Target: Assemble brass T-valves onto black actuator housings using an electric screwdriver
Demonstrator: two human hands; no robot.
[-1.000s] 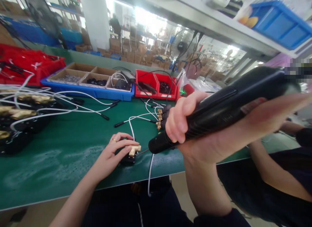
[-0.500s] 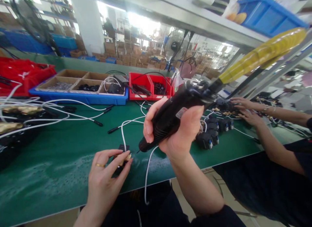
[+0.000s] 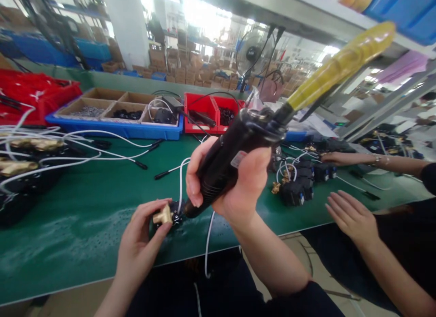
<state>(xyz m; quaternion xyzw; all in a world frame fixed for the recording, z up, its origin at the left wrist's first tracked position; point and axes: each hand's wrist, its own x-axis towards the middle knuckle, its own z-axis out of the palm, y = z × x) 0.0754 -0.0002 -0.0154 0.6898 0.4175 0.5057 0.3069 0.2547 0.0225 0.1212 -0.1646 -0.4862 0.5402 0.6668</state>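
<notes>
My right hand is wrapped round a black electric screwdriver, which tilts down to the left. Its tip is at the black body of a small assembly, though I cannot tell whether the bit sits in a screw. A brass fitting is on that assembly, pinched between the thumb and fingers of my left hand. A white cable rises behind the assembly. From the screwdriver's rear end a yellow-wrapped cord runs up to the right.
Black-and-brass assemblies with white cables pile up at left; more black units stand at right. Behind are a blue tray of small parts and red bins. A co-worker's hands are at the right.
My left hand has turned the assembly, so the brass fitting shows more. The screwdriver has moved left and its tip has reached the black body. One co-worker's hand has drawn back.
</notes>
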